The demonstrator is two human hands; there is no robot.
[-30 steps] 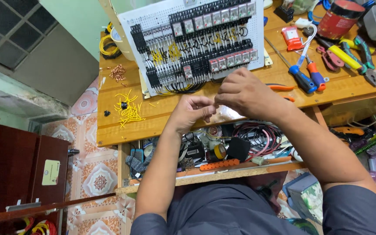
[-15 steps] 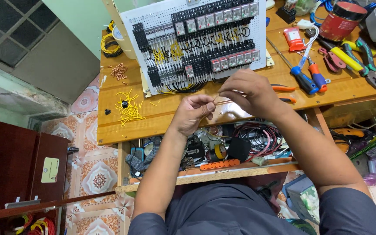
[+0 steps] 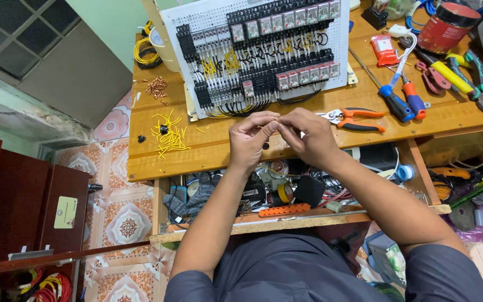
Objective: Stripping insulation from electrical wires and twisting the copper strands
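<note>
My left hand (image 3: 248, 141) and my right hand (image 3: 309, 137) meet fingertip to fingertip above the front edge of the wooden table (image 3: 213, 154). Both pinch the same small, thin copper-coloured wire, which the fingers almost wholly hide. Just behind the hands a white perforated panel (image 3: 339, 39) stands tilted, filled with rows of black relays and terminal blocks joined by black and yellow wires. Orange-handled cutters (image 3: 356, 118) lie right of my right hand.
Yellow wire offcuts (image 3: 169, 135) and a heap of copper bits (image 3: 156, 88) lie at the table's left. Screwdrivers (image 3: 398, 102), pliers (image 3: 465, 72) and a red can (image 3: 448, 25) crowd the right. A lower shelf (image 3: 286, 211) holds tape, cables and parts.
My hands have come back together and dropped toward the table's front edge. The stretch of wire seen between them half a second ago is now hidden, and the cutters are uncovered.
</note>
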